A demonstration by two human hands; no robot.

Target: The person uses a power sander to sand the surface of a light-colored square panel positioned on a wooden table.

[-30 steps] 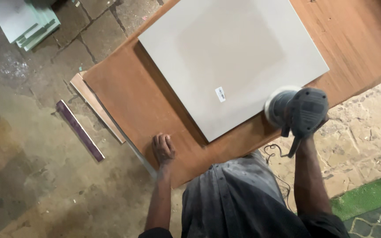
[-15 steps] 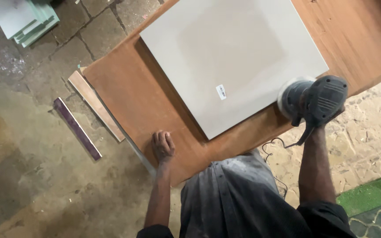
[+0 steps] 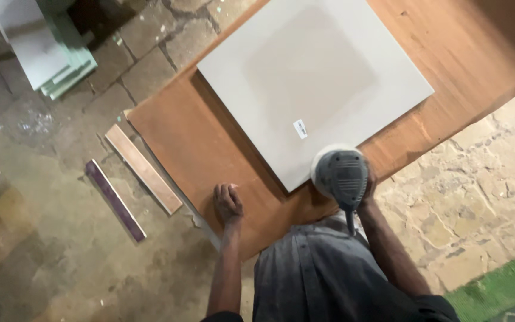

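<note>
Right hand (image 3: 366,182) wraps around a grey orbital sander (image 3: 341,173), gripping it; the hand is mostly hidden behind the tool. Sander sits on the near edge of a pale grey square panel (image 3: 311,77). Panel lies flat on a brown wooden surface (image 3: 192,137), rotated relative to its edges. Small white sticker (image 3: 300,128) on the panel near the sander. Left hand (image 3: 227,201) rests on the surface just beside the panel's near corner, holding nothing. Two wood strips (image 3: 143,168) lie on the stone floor (image 3: 43,238) left of the surface.
</note>
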